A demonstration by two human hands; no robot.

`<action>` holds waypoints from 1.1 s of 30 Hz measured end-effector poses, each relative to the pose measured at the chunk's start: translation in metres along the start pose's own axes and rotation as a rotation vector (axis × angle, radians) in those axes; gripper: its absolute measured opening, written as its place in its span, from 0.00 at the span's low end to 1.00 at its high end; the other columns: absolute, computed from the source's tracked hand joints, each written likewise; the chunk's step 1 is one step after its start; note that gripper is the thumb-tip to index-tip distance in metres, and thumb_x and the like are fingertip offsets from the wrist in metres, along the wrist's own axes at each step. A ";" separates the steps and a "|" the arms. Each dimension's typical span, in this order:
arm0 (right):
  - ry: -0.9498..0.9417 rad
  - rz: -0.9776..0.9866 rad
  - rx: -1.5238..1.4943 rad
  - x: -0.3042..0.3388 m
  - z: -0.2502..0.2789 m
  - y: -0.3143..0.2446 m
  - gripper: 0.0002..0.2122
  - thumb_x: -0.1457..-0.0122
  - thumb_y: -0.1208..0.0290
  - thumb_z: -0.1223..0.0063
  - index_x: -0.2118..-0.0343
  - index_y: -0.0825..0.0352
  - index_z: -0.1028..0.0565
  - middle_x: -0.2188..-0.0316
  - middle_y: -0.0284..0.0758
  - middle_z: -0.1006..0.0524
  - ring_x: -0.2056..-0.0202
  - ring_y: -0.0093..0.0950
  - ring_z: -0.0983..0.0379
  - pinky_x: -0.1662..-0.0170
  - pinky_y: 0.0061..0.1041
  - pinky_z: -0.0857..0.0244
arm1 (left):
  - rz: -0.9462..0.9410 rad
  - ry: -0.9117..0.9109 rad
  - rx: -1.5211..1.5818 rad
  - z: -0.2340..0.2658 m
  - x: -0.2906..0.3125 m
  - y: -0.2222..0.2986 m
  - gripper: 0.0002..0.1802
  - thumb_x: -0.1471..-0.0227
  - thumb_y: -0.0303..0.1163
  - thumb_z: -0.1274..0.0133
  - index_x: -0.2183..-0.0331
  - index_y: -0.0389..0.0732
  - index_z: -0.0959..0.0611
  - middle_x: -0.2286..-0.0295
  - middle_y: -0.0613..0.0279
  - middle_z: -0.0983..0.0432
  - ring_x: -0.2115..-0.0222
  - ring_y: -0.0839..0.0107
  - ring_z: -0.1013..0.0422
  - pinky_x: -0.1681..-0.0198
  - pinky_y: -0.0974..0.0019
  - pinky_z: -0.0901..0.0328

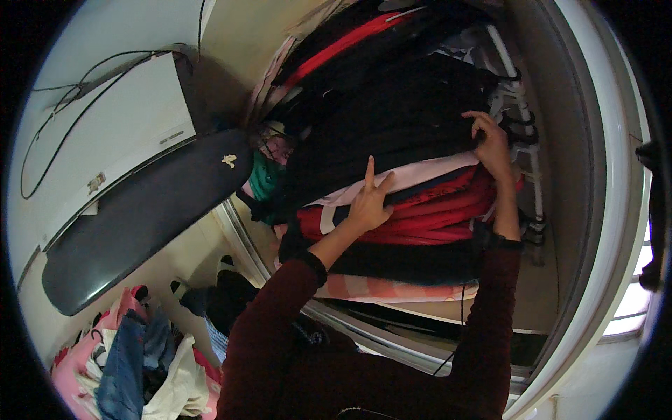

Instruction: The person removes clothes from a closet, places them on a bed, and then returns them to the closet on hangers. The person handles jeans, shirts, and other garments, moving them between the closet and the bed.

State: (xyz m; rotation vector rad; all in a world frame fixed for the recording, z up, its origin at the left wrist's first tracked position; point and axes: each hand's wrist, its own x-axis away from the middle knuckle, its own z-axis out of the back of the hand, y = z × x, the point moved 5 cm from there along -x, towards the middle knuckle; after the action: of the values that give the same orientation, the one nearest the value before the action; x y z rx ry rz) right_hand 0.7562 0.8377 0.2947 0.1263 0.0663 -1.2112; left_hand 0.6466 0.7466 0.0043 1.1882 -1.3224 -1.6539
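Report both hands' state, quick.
Left hand: open, no object visibly held, at the pale pink garment.
Right hand: partly curled by the black garments; grip cannot be told.

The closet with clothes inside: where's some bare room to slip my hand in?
There looks to be bare room on the smooth tan panel, between the dark-red right sleeve and the brown inner wall. It's crowded around the left hand and right hand, where black fabric garments, a pale-pink garment and red garments press together, and along the white tubular rail.
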 end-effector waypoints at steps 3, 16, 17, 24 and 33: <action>-0.029 -0.031 -0.045 0.004 0.001 -0.005 0.14 0.63 0.94 0.56 0.74 0.69 0.37 0.50 0.40 0.22 0.43 0.42 0.29 0.41 0.30 0.39 | 0.034 0.005 -0.083 -0.002 -0.003 -0.010 0.44 0.60 0.34 0.32 0.40 0.45 0.28 0.31 0.39 0.71 0.56 0.39 0.25 0.51 0.51 0.28; -0.102 0.101 -0.127 0.007 0.001 0.020 0.13 0.61 0.92 0.56 0.71 0.69 0.29 0.45 0.41 0.24 0.42 0.38 0.30 0.39 0.30 0.40 | 0.001 0.028 -0.148 -0.004 0.027 -0.006 0.35 0.60 0.39 0.33 0.51 0.31 0.22 0.49 0.42 0.32 0.56 0.42 0.27 0.52 0.50 0.29; -0.133 0.103 -0.180 0.005 0.001 0.026 0.13 0.59 0.91 0.55 0.70 0.69 0.27 0.44 0.41 0.24 0.42 0.37 0.30 0.39 0.31 0.40 | -0.008 0.034 -0.162 -0.004 0.031 -0.005 0.35 0.60 0.39 0.33 0.51 0.31 0.22 0.50 0.43 0.32 0.57 0.43 0.27 0.53 0.50 0.29; -0.102 -0.159 -0.384 0.011 0.000 0.031 0.14 0.48 0.83 0.51 0.58 0.64 0.23 0.36 0.39 0.33 0.36 0.33 0.38 0.34 0.35 0.47 | -0.038 -0.029 -0.192 -0.021 0.066 0.029 0.32 0.61 0.39 0.31 0.55 0.30 0.20 0.55 0.47 0.31 0.59 0.46 0.27 0.54 0.50 0.30; 0.069 -0.228 -0.459 0.024 0.001 0.042 0.35 0.50 0.84 0.45 0.36 0.56 0.35 0.34 0.39 0.38 0.35 0.32 0.41 0.34 0.32 0.45 | -0.063 -0.087 -0.132 -0.018 0.082 0.046 0.31 0.58 0.37 0.32 0.55 0.28 0.22 0.54 0.45 0.31 0.58 0.46 0.27 0.54 0.50 0.30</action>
State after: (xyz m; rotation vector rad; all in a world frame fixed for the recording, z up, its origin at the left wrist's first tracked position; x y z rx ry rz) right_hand 0.8041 0.8298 0.2953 -0.2476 0.4246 -1.3882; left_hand 0.6351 0.6547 0.0292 1.1015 -1.2180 -1.8266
